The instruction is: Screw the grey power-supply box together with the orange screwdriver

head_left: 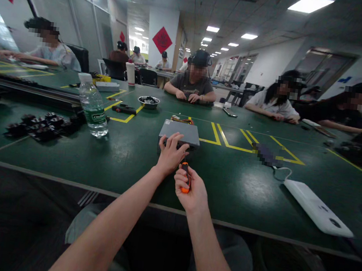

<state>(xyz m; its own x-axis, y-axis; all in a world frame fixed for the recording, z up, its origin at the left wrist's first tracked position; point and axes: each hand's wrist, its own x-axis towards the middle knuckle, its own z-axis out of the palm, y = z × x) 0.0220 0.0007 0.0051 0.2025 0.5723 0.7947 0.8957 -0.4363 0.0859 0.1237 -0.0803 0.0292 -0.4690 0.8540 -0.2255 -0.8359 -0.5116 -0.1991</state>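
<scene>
A grey metal computer power supply (pixel 183 131) lies on the green table in front of me, a bundle of coloured wires (pixel 183 120) at its far side. My left hand (pixel 171 154) rests against its near edge, fingers spread over the top edge and thumb out to the right. Wrapped round the orange-and-black handle of a screwdriver (pixel 185 179) are the fingers of my right hand (pixel 194 190). The screwdriver's thin shaft points up and away, to the near side of the power supply. Its tip is hidden around my left thumb.
To the left stand a water bottle (pixel 94 109) and a heap of black parts (pixel 45 126). Farther back are a metal bowl (pixel 148 101) and a black tool (pixel 124 109). A white power bank (pixel 317 207) with a cable lies at right. Several people sit around the table.
</scene>
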